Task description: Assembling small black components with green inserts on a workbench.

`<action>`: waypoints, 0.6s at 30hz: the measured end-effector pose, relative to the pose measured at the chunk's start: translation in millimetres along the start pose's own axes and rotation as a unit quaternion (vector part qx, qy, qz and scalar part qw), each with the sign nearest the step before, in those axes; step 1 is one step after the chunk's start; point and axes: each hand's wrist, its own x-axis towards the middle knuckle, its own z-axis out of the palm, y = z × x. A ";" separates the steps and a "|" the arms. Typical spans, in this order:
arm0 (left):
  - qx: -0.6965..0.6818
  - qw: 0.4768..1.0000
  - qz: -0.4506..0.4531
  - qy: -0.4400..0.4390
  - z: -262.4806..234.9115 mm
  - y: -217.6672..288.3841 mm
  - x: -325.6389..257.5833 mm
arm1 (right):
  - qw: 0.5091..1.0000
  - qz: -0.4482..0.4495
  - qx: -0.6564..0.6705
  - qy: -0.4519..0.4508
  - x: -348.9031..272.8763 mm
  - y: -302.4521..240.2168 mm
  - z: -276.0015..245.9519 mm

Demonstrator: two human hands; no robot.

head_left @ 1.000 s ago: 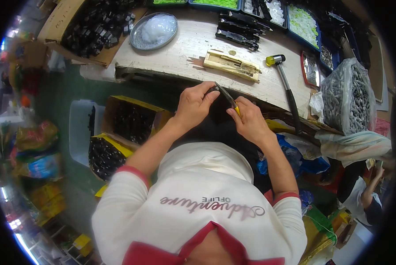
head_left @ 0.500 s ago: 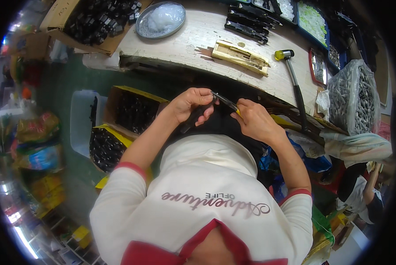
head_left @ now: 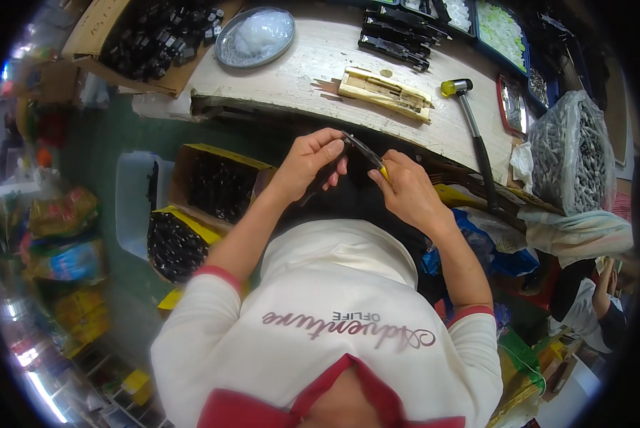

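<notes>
My left hand (head_left: 307, 162) is closed around a dark, elongated part (head_left: 320, 182), partly hidden by the fingers and hard to make out against the dark clothing behind. In my right hand (head_left: 410, 187) is a pair of slim pliers (head_left: 363, 149) with yellow on the grip. The tips of the pliers meet the part beside my left thumb and index finger. Both hands are raised in front of my body, just short of the workbench (head_left: 277, 84). The fine detail at the tips is too small to tell.
On the bench are a wooden fixture (head_left: 384, 94), a yellow-and-black-headed hammer (head_left: 470, 118), a round metal dish (head_left: 225, 51) and several black assemblies (head_left: 395, 37). A bag of grey parts (head_left: 571, 153) stands at right. Boxes of black parts (head_left: 180, 239) sit lower left.
Both hands have risen slightly toward the bench, with the pliers and the dark part. The pliers are tilted a little more steeply. Both grips stay the same.
</notes>
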 end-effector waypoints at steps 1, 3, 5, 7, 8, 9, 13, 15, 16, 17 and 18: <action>0.021 1.000 0.015 0.008 -0.3 -1.6 0.7 | 1.000 0.003 -0.007 0.010 -0.2 -1.0 1.3; 0.079 0.996 0.036 0.026 0.3 -5.0 2.9 | 1.000 0.008 -0.010 0.014 -0.2 -2.1 2.8; 0.135 0.988 0.058 0.043 0.6 -7.2 4.2 | 1.000 0.013 -0.013 0.016 -0.2 -2.5 1.9; 0.137 0.987 0.074 0.044 1.1 -8.4 4.6 | 0.999 0.027 -0.016 -0.011 0.2 -2.9 -2.3; 0.138 0.987 0.074 0.044 2.0 -7.7 4.6 | 0.999 0.027 -0.016 -0.011 -0.6 -1.1 -2.1; 0.073 0.995 0.057 0.041 3.5 -6.6 4.4 | 1.000 0.014 -0.020 0.013 -2.4 1.7 -1.7; -0.051 0.997 0.056 0.022 1.1 -2.4 5.5 | 0.999 0.028 -0.023 -0.006 -11.0 6.6 -7.4; -0.045 0.997 0.057 0.019 3.5 -2.0 5.0 | 0.999 0.023 -0.026 -0.004 -13.3 3.9 -8.0; -0.039 0.997 0.059 0.015 4.6 -2.2 4.8 | 0.999 0.017 -0.030 -0.002 -13.8 2.9 -7.9; -0.039 0.997 0.059 0.014 4.9 -2.9 4.9 | 0.999 0.018 -0.030 -0.001 -13.7 2.5 -7.6; -0.037 0.997 0.062 0.013 5.1 -3.9 4.9 | 0.999 0.019 -0.028 -0.002 -13.2 2.1 -7.1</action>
